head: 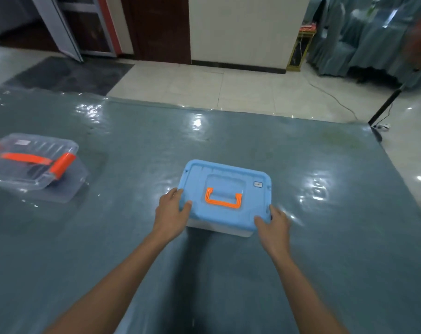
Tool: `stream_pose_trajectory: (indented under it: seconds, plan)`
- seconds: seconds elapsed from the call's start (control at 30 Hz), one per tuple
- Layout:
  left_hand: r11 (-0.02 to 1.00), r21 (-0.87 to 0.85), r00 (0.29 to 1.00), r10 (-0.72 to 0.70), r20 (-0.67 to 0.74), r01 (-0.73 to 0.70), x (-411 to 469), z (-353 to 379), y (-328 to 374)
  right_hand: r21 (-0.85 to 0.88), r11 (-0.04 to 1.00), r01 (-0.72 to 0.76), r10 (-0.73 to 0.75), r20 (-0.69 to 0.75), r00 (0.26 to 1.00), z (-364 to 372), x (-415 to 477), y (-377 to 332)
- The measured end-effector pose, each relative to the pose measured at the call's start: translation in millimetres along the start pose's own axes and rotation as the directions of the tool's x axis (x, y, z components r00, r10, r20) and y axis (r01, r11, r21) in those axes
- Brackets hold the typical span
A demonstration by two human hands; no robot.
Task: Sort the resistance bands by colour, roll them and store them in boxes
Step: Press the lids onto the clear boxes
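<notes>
Two hands grasp the blue-lidded box: the left hand curls round its near left corner, the right hand round its near right corner, thumbs on top. I see it mid-table on the glossy grey-blue table cover, with tiled floor beyond. Its orange handle lies flat. A clear box with orange clasps sits far left.

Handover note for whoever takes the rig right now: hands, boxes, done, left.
Hands: the left hand grips the near-left corner of the blue lid; the right hand grips its near-right corner.
Things: the lid sits on its white box mid-table, orange handle flat. The clear box is far left, its lid askew.
Done: no bands in view; box contents cannot be told.
Left: probably seat both lids, after checking inside.
</notes>
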State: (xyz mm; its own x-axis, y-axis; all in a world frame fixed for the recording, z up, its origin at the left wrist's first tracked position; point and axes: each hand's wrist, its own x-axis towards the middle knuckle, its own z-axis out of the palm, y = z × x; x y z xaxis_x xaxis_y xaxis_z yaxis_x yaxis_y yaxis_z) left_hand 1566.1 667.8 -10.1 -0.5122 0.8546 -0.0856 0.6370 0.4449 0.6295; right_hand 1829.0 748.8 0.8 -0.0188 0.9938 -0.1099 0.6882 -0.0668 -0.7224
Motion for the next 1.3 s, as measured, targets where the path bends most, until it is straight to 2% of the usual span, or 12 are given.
stream_pose_trajectory:
  seconds: [0.2,0.27,0.37,0.5,0.6,0.8,0.9,0.97,1.03,1.07,1.17,1.3]
  plan:
    - [0.999,0.044,1.0,0.02,0.003,-0.02,7.6,-3.3,-8.6,-0.081,0.997,0.007,-0.003,0.05,0.999,-1.1,0.4,-1.3]
    - [0.993,0.104,0.998,0.059,-0.011,-0.058,9.9,-3.6,-2.0,-0.174,0.981,0.087,-0.077,0.064,0.995,-4.3,4.2,-2.5]
    - [0.958,0.198,0.977,0.212,0.009,-0.21,15.9,1.1,15.2,-0.341,0.898,0.277,-0.244,0.136,0.96,-1.4,13.6,-9.5]
    - [0.87,0.381,0.949,0.268,0.169,-0.313,27.5,11.7,26.9,-0.476,0.754,0.453,-0.368,0.265,0.891,14.1,30.3,-20.5]
    - [0.823,0.459,0.933,0.219,0.284,-0.333,29.7,17.7,14.0,-0.55,0.698,0.458,-0.327,0.325,0.887,26.4,41.2,-19.4]
    - [0.791,0.494,0.924,0.23,0.305,-0.36,32.5,25.5,7.1,-0.628,0.632,0.454,-0.371,0.269,0.889,41.0,41.6,-6.6]
    - [0.84,0.401,0.922,0.266,0.281,-0.365,36.0,22.4,6.7,-0.547,0.701,0.458,-0.391,0.243,0.888,36.7,43.4,-8.8]
    - [0.915,0.265,0.951,0.275,0.145,-0.305,41.7,18.7,4.6,-0.398,0.833,0.384,-0.375,0.102,0.921,33.0,41.7,-6.2]
    - [0.984,0.082,0.988,0.157,-0.005,-0.156,48.9,16.9,-2.1,-0.149,0.969,0.199,-0.202,-0.008,0.979,29.8,40.0,-0.1]
    - [0.997,-0.045,0.998,0.056,-0.019,-0.057,52.8,15.8,-5.7,0.025,0.996,0.087,-0.087,-0.004,0.996,28.7,40.0,2.5]
    - [0.893,-0.418,0.985,-0.166,0.045,0.17,56.9,18.2,-9.4,0.375,0.922,-0.1,0.081,0.067,0.994,26.8,38.4,3.4]
    - [0.82,-0.547,0.98,-0.201,-0.003,0.167,51.8,24.3,-2.4,0.501,0.859,-0.107,0.083,0.07,0.994,25.5,41.5,4.6]
